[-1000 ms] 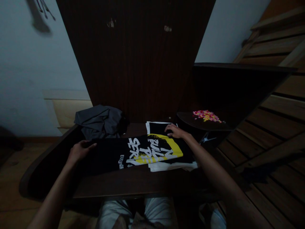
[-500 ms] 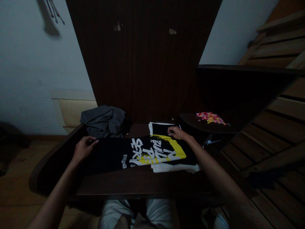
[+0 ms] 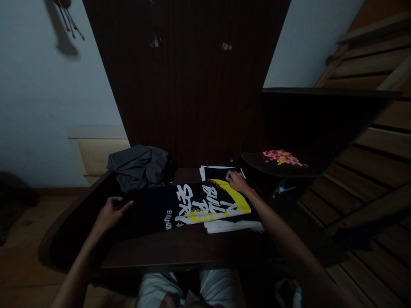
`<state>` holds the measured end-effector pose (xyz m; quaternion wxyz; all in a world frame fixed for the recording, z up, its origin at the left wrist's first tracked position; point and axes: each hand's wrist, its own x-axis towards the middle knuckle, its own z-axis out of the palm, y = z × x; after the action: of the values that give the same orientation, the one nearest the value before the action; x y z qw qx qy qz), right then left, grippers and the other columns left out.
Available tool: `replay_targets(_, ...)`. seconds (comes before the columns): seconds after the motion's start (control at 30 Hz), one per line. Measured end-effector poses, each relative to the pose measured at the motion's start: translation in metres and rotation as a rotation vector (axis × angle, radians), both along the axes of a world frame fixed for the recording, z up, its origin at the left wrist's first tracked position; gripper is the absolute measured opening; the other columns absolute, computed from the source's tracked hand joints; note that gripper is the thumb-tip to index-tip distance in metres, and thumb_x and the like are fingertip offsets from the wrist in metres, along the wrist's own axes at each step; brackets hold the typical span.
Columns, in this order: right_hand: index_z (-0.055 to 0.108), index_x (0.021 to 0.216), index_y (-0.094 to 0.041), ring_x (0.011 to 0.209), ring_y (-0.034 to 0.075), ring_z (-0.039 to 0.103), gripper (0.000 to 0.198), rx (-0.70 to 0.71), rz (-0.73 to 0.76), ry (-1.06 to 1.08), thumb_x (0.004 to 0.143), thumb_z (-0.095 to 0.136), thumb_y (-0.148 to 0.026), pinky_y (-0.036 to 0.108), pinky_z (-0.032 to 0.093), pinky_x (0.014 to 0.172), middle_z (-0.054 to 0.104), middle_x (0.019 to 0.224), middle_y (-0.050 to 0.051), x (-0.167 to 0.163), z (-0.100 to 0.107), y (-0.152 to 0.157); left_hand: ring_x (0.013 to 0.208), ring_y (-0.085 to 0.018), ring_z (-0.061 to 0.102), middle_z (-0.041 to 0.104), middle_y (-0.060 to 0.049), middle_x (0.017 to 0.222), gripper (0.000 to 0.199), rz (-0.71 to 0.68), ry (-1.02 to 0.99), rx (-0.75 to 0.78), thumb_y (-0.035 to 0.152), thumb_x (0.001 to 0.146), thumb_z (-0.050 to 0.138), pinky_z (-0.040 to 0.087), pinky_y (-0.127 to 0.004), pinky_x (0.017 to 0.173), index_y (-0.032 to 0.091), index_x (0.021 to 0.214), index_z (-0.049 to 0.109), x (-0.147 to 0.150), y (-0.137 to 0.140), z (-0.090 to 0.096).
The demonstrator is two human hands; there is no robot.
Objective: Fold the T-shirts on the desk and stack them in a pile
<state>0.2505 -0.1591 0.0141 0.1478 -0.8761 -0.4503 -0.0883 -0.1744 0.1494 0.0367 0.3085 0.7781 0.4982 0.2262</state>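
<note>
A black T-shirt [image 3: 150, 209] with white lettering and a yellow print lies folded into a long strip across the dark wooden desk. At its left end is my left hand [image 3: 111, 212], thumb and fingers apart, resting at the cloth's edge. My right hand [image 3: 237, 180] has its fingers curled on the far edge of the shirt's right part, pinching the fabric. Beneath that right part lies folded white cloth [image 3: 221, 226], its edges showing in front and behind, with black fabric on top of it at the back.
A crumpled grey garment [image 3: 139, 167] lies at the desk's back left corner. On a rounded shelf [image 3: 253, 164] at the right sits a heap of small pink and yellow pieces [image 3: 282, 157]. A tall dark panel [image 3: 189, 85] rises behind, and wooden slats [image 3: 382, 145] stand at the right.
My left hand's thumb and fingers have spread apart and sit slightly lower at the shirt's left end. The right hand stays at the far edge. The view has shifted slightly.
</note>
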Motion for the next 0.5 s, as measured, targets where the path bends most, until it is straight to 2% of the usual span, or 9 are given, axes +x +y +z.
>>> replay_targets(0.1, 0.058, 0.089, -0.02, 0.09, 0.023, 0.059, 0.01, 0.022, -0.055, -0.019, 0.089, 0.048, -0.018, 0.033, 0.036, 0.078, 0.068, 0.092, 0.008, -0.001, -0.005, 0.001, 0.075, -0.029, 0.07, 0.07, -0.011, 0.085, 0.067, -0.038, 0.006, -0.01, 0.063, 0.059, 0.07, 0.056, -0.036, 0.061, 0.018, 0.107, 0.056, -0.009, -0.01, 0.0)
replay_targets(0.3, 0.06, 0.088, -0.02, 0.091, 0.024, 0.057, 0.013, 0.113, -0.102, -0.057, 0.09, 0.047, -0.02, 0.034, 0.036, 0.076, 0.068, 0.091, 0.01, -0.004, -0.014, 0.002, 0.106, -0.033, 0.065, 0.064, -0.015, 0.119, 0.084, -0.163, -0.161, -0.077, 0.062, 0.058, 0.073, 0.058, -0.039, 0.077, 0.021, 0.128, 0.051, -0.025, -0.021, -0.014)
replay_targets(0.43, 0.06, 0.088, -0.02, 0.093, 0.025, 0.057, 0.015, 0.138, -0.097, -0.06, 0.091, 0.046, -0.022, 0.035, 0.036, 0.078, 0.068, 0.094, 0.01, -0.005, -0.017, 0.0, 0.115, -0.034, 0.06, 0.059, -0.013, 0.129, 0.081, -0.121, -0.278, -0.109, 0.06, 0.059, 0.073, 0.057, -0.038, 0.081, 0.024, 0.13, 0.051, -0.032, -0.025, -0.022)
replay_targets(0.5, 0.06, 0.088, -0.02, 0.093, 0.025, 0.056, 0.015, 0.152, -0.096, -0.068, 0.091, 0.046, -0.022, 0.035, 0.036, 0.079, 0.068, 0.093, 0.01, -0.005, -0.018, 0.0, 0.118, -0.034, 0.058, 0.06, -0.012, 0.127, 0.077, -0.068, -0.331, -0.091, 0.06, 0.062, 0.07, 0.057, -0.038, 0.082, 0.025, 0.129, 0.052, -0.032, -0.027, -0.021)
